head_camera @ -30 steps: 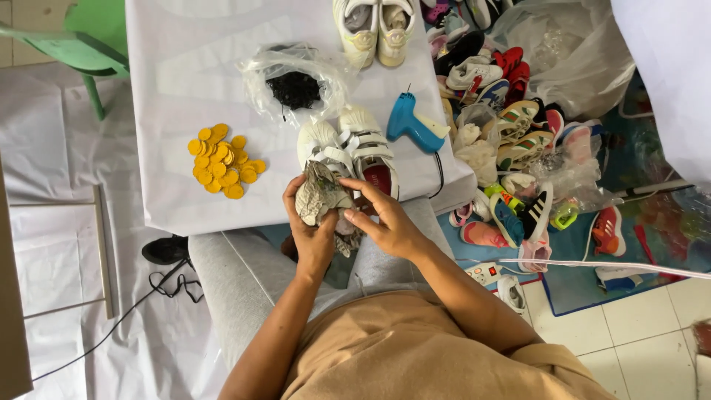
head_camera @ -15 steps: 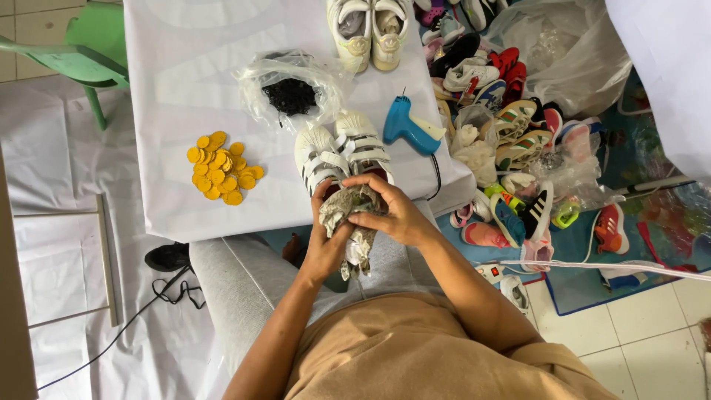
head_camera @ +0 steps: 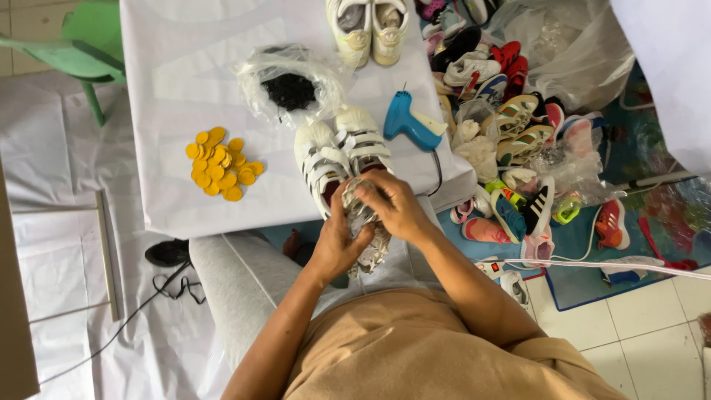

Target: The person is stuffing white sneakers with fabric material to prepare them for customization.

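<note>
Both my hands hold a crumpled wad of paper [head_camera: 363,211] over the near edge of the white table [head_camera: 170,81]. My left hand [head_camera: 337,241] grips it from below and my right hand [head_camera: 392,206] presses on it from above. Just beyond my fingers lies a pair of white strap shoes [head_camera: 337,152], and the wad sits at the opening of the right-hand one. A blue glue gun [head_camera: 407,122] lies to the right of the shoes.
A heap of yellow discs [head_camera: 218,163] lies left of the shoes. A clear bag with black pieces [head_camera: 290,89] sits behind them, another pale pair of shoes [head_camera: 370,26] at the far edge. Many shoes [head_camera: 518,141] are piled on the floor at right. A green chair [head_camera: 81,44] stands at upper left.
My hands have stayed on the wad, squeezing and turning it; the wad has shifted slightly toward the shoe opening and looks more compact.
</note>
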